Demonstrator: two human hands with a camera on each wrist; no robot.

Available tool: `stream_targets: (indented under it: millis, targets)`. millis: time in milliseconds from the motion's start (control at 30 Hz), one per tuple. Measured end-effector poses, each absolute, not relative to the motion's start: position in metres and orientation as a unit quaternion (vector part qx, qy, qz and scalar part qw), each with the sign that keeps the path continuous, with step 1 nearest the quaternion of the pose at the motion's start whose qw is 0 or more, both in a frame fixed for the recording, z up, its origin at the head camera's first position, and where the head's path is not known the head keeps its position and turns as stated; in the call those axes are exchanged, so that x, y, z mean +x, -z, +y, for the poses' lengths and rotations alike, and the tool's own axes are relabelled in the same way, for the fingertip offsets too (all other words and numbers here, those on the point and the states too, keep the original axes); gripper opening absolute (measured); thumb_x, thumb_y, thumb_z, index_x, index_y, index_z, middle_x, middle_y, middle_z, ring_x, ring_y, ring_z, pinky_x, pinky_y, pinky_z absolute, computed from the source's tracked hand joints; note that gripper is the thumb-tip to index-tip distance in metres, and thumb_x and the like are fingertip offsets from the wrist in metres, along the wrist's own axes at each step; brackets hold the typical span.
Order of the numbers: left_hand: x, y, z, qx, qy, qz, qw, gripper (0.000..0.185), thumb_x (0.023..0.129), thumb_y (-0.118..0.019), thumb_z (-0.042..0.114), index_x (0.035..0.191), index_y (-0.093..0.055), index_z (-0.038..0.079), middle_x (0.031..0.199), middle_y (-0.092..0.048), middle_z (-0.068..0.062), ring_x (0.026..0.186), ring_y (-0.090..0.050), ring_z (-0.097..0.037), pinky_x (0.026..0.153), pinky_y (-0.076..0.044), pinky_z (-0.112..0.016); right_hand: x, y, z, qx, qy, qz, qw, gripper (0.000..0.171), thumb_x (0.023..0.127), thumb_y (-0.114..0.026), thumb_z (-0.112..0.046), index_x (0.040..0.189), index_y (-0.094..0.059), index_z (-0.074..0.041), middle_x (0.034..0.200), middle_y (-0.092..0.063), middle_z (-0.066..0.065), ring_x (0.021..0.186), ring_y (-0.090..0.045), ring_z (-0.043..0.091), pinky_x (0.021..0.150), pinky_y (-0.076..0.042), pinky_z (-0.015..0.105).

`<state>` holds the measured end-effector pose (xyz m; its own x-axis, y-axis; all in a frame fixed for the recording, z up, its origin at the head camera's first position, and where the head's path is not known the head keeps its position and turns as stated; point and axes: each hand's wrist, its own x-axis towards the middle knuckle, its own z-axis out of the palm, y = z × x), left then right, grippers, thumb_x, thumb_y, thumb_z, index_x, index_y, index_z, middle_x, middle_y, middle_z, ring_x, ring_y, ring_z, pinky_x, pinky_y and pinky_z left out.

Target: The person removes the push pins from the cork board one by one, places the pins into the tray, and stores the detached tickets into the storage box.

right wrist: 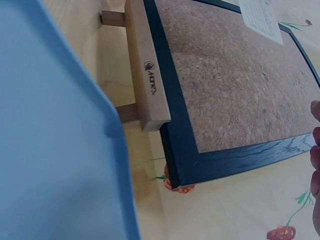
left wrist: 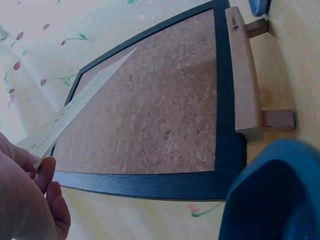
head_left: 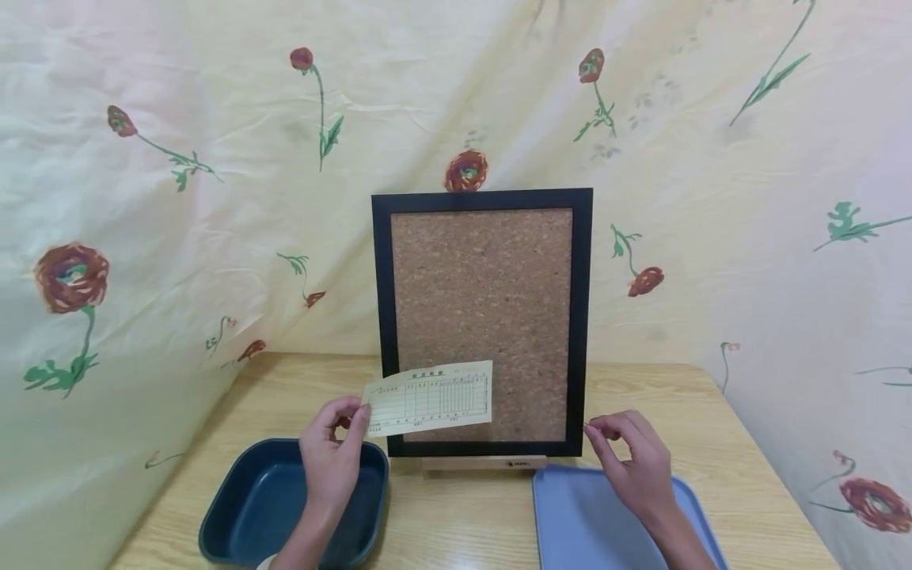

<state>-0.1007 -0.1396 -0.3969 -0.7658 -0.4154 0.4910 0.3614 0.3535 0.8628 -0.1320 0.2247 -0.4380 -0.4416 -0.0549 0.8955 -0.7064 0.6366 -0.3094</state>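
Note:
My left hand (head_left: 333, 447) pinches the left end of a printed paper slip (head_left: 431, 398), a pale yellow form with a ruled table. The slip overlaps the lower left of a black-framed cork board (head_left: 484, 285) in the head view. Seen from the left wrist, the slip (left wrist: 80, 105) slants up in front of the cork. My right hand (head_left: 634, 459) is at the board's lower right corner, thumb and forefinger tips together; I cannot tell whether a small thing is between them. Only its fingertips (right wrist: 316, 157) show at the right wrist view's edge.
The board stands upright on a wooden stand (head_left: 484, 463) on a wooden table (head_left: 456, 522). A dark blue tray with deep walls (head_left: 214, 507) lies at the front left. At the front right is a flat light blue tray (head_left: 570, 522). Behind hangs a flowered cloth (head_left: 235, 158).

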Motion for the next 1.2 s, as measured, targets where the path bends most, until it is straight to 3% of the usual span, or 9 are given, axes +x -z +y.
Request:
stream_targets:
  millis: [133, 267, 333, 400, 500, 633, 933, 1067, 1200]
  targets:
    - [-0.096, 0.4, -0.141, 0.029, 0.563, -0.754, 0.337, 0.005, 0.092, -0.068, 0.001, 0.094, -0.072, 0.0, 0.079, -0.068, -0.01, 0.071, -0.054, -0.002, 0.067, -0.045, -0.017, -0.125, 0.441, 0.23, 0.237, -0.344, -0.788, 0.452, 0.036, 0.098, -0.064, -0.035, 0.081, -0.071, -0.004, 0.074, -0.064, 0.002, 0.077, -0.05, -0.003, 0.072, -0.042, 0.009]
    - [-0.092, 0.402, -0.142, 0.041, 0.556, -0.762, 0.331, 0.005, 0.092, -0.068, 0.001, 0.094, -0.072, 0.001, 0.079, -0.069, -0.009, 0.07, -0.054, -0.003, 0.067, -0.045, -0.019, -0.116, 0.445, 0.235, 0.21, -0.331, -0.817, 0.423, 0.007, 0.083, -0.078, -0.007, 0.082, -0.071, -0.005, 0.075, -0.063, 0.001, 0.079, -0.048, -0.007, 0.073, -0.042, 0.006]
    - [-0.09, 0.403, -0.144, 0.048, 0.554, -0.764, 0.327, 0.004, 0.092, -0.068, 0.002, 0.093, -0.072, 0.001, 0.079, -0.069, -0.009, 0.07, -0.054, -0.003, 0.067, -0.045, -0.02, -0.112, 0.447, 0.238, 0.199, -0.326, -0.828, 0.411, 0.016, 0.073, -0.079, 0.005, 0.082, -0.07, -0.005, 0.075, -0.063, 0.001, 0.079, -0.048, -0.008, 0.074, -0.042, 0.005]
    - [-0.088, 0.404, -0.146, 0.056, 0.552, -0.767, 0.323, 0.005, 0.092, -0.068, 0.003, 0.094, -0.072, 0.002, 0.08, -0.069, -0.009, 0.071, -0.054, -0.003, 0.067, -0.045, -0.019, -0.109, 0.449, 0.24, 0.196, -0.322, -0.833, 0.405, 0.02, 0.07, -0.079, 0.009, 0.082, -0.07, -0.005, 0.075, -0.062, 0.0, 0.079, -0.047, -0.008, 0.074, -0.042, 0.005]
    - [-0.085, 0.404, -0.15, 0.067, 0.551, -0.77, 0.315, 0.006, 0.093, -0.067, 0.004, 0.097, -0.072, 0.003, 0.082, -0.07, -0.008, 0.073, -0.054, -0.003, 0.069, -0.044, -0.017, -0.107, 0.452, 0.244, 0.2, -0.321, -0.832, 0.407, 0.008, 0.081, -0.078, -0.003, 0.082, -0.07, -0.006, 0.074, -0.06, -0.002, 0.079, -0.047, -0.008, 0.073, -0.041, 0.006]
    - [-0.081, 0.405, -0.154, 0.084, 0.548, -0.774, 0.304, 0.007, 0.093, -0.067, 0.004, 0.098, -0.072, 0.002, 0.082, -0.069, -0.007, 0.074, -0.055, -0.004, 0.07, -0.044, -0.016, -0.103, 0.456, 0.248, 0.2, -0.313, -0.832, 0.412, 0.01, 0.088, -0.075, -0.013, 0.082, -0.07, -0.006, 0.073, -0.059, -0.004, 0.077, -0.046, -0.007, 0.071, -0.041, 0.007]
    - [-0.072, 0.413, -0.169, 0.119, 0.533, -0.783, 0.298, 0.007, 0.093, -0.067, 0.004, 0.098, -0.072, 0.002, 0.081, -0.067, 0.001, 0.074, -0.055, -0.004, 0.068, -0.045, -0.017, -0.093, 0.467, 0.257, 0.193, -0.302, -0.841, 0.406, 0.011, 0.09, -0.075, -0.017, 0.085, -0.07, -0.009, 0.072, -0.053, -0.009, 0.075, -0.041, -0.007, 0.061, -0.039, 0.01]
    - [-0.067, 0.416, -0.177, 0.155, 0.526, -0.788, 0.28, 0.01, 0.094, -0.067, 0.007, 0.101, -0.073, 0.004, 0.083, -0.067, 0.005, 0.076, -0.055, -0.004, 0.071, -0.045, -0.015, -0.091, 0.471, 0.261, 0.195, -0.3, -0.841, 0.406, 0.025, 0.095, -0.068, -0.032, 0.085, -0.07, -0.009, 0.071, -0.049, -0.011, 0.073, -0.04, -0.008, 0.059, -0.037, 0.01]
    - [-0.063, 0.419, -0.185, 0.188, 0.525, -0.789, 0.259, 0.013, 0.096, -0.066, 0.012, 0.106, -0.073, 0.006, 0.086, -0.067, 0.006, 0.079, -0.055, -0.004, 0.073, -0.043, -0.015, -0.088, 0.474, 0.264, 0.198, -0.3, -0.842, 0.402, 0.027, 0.095, -0.069, -0.032, 0.085, -0.071, -0.007, 0.069, -0.045, -0.011, 0.071, -0.037, -0.008, 0.057, -0.034, 0.013]
